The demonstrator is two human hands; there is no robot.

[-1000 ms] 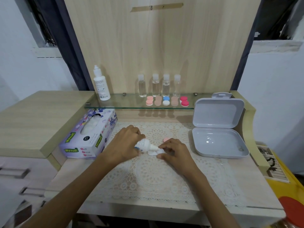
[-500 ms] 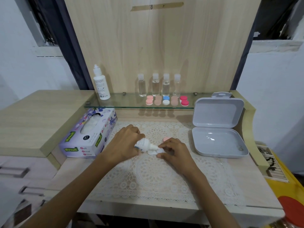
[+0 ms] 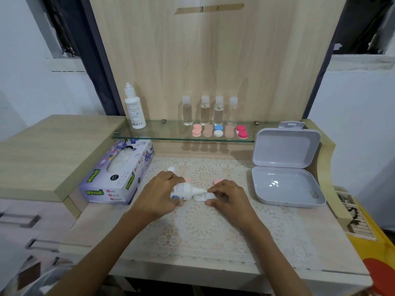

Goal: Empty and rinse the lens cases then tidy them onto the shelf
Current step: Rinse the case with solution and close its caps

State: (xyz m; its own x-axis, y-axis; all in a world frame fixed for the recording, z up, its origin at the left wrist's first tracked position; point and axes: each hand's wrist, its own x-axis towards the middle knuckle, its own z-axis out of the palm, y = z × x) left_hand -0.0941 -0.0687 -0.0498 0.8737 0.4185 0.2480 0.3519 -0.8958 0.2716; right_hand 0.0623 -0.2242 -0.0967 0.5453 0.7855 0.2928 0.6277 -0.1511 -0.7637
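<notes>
L hand [image 3: 159, 193]: fingers wrapped round small white bottle [image 3: 186, 190], which lies nearly flat w/ nozzle pointing right.
R hand [image 3: 229, 196]: thumb on near side, fingertips on far side, pinching right end of white lens case [image 3: 203, 197].
White lens case: on lace mat [image 3: 213, 231] between the two hands, uncapped; bottle nozzle tip right over its right-hand well.
Lace mat: covers desk centre, both hands over its middle.
Pink caps [image 3: 218, 181]: two, loose on mat just behind the hands, one per side.
White cap [image 3: 171, 168]: small, on mat behind L hand, partly hidden.
Tissue box [image 3: 116, 174]: purple, left of mat, tissue showing at slot.
Grey box [image 3: 286, 184]: right of mat, lid propped open.
Glass shelf [image 3: 171, 133]: runs along back panel, above desk.
Row of lens cases [image 3: 218, 130]: five on shelf front, side by side: pink, beige, blue/white, beige, red.
Clear bottles [image 3: 205, 111]: four, upright, just behind that row.
Tall white bottle [image 3: 134, 112]: upright at shelf's left end.
</notes>
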